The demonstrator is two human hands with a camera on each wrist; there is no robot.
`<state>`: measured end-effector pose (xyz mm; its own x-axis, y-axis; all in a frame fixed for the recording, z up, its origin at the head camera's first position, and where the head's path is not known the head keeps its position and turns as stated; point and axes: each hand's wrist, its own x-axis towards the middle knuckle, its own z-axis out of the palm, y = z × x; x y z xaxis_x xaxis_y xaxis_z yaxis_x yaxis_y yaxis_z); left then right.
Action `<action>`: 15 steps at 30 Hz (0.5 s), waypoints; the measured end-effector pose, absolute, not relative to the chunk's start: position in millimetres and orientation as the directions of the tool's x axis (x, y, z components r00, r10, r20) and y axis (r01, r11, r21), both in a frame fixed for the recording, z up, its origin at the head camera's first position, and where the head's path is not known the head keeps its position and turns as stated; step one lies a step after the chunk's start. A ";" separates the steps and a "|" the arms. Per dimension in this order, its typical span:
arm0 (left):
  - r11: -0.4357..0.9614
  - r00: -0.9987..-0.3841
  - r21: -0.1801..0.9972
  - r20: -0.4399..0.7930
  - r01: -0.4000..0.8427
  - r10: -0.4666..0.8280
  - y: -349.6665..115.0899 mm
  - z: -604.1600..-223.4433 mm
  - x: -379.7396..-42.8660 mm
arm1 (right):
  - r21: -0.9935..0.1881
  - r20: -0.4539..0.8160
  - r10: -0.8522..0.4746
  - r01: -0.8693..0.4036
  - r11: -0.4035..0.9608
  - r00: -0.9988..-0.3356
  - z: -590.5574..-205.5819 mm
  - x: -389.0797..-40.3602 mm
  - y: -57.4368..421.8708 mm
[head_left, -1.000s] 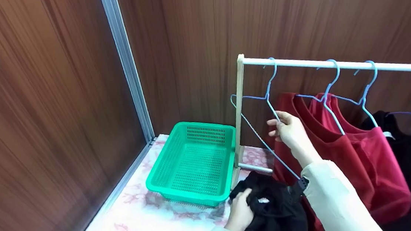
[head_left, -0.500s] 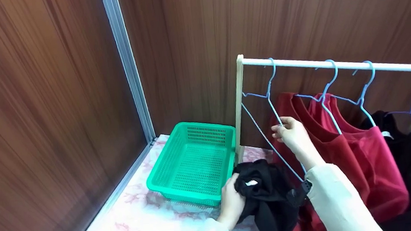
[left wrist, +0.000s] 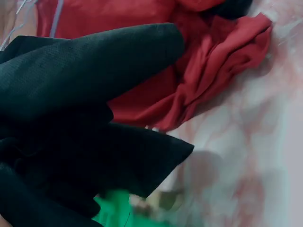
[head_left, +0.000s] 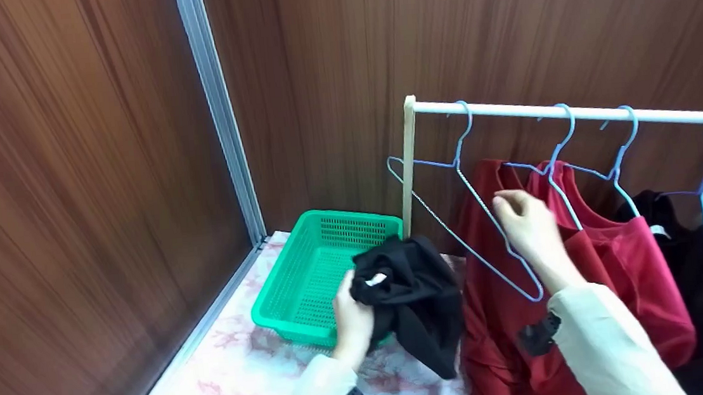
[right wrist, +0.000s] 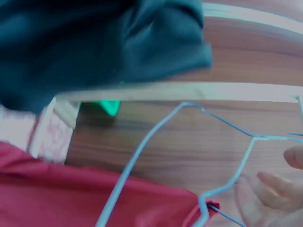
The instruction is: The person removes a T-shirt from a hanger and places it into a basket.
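Observation:
My left hand (head_left: 352, 315) grips a bunched black garment (head_left: 413, 287) by its neck opening, where a white label shows. The cloth hangs over the near right part of the green basket (head_left: 274, 293) in the head view. It fills much of the left wrist view. My right hand (head_left: 531, 229) is just right of a bare blue wire hanger (head_left: 458, 161), holding nothing, its fingers loosely bent. In the right wrist view its fingers (right wrist: 274, 189) stand apart from the wire. That hanger hooks over the white rail near its left end.
A rack with a white rail (head_left: 509, 110) and wooden posts stands before the wood-panelled wall. Further right hang a dark red garment (head_left: 489, 319), a brighter red one (head_left: 659, 298) and a black one (head_left: 702, 281). The tabletop (head_left: 215, 387) has a pink marbled cover.
My left hand has lifted the black garment up and left, from beside the basket to over its edge. My right hand has let go of the hanger and moved right; the bare hanger has swung.

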<state>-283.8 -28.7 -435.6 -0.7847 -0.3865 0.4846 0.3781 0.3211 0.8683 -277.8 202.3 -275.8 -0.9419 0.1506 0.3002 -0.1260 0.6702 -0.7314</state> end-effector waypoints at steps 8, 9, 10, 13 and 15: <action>0.316 -0.739 0.895 0.440 0.314 -0.511 -60.7 -424.6 -293.9 | -0.693 0.549 0.319 -0.208 0.691 -0.773 -268.5 -271.2 227.2; 0.307 -0.738 0.903 0.423 0.299 -0.526 -64.4 -423.5 -295.5 | -0.698 0.555 0.340 -0.203 0.686 -0.759 -268.3 -270.5 230.3; 0.299 -0.734 0.910 0.408 0.286 -0.542 -68.1 -422.6 -297.0 | -0.703 0.561 0.355 -0.204 0.681 -0.748 -268.4 -269.7 233.6; 0.236 -0.741 0.943 0.330 0.234 -0.585 -78.6 -419.7 -302.6 | -0.727 0.542 0.395 -0.178 0.663 -0.742 -270.6 -268.1 243.5; 0.202 -0.737 0.960 0.279 0.194 -0.616 -85.3 -418.9 -305.8 | -0.745 0.517 0.418 -0.152 0.649 -0.747 -273.2 -267.7 249.2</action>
<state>-305.8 -85.3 -418.9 -0.7365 -0.6163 0.2787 0.1942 0.2019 0.9599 -267.7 249.2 -273.2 -0.7465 0.4184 0.5173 -0.1522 0.6495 -0.7450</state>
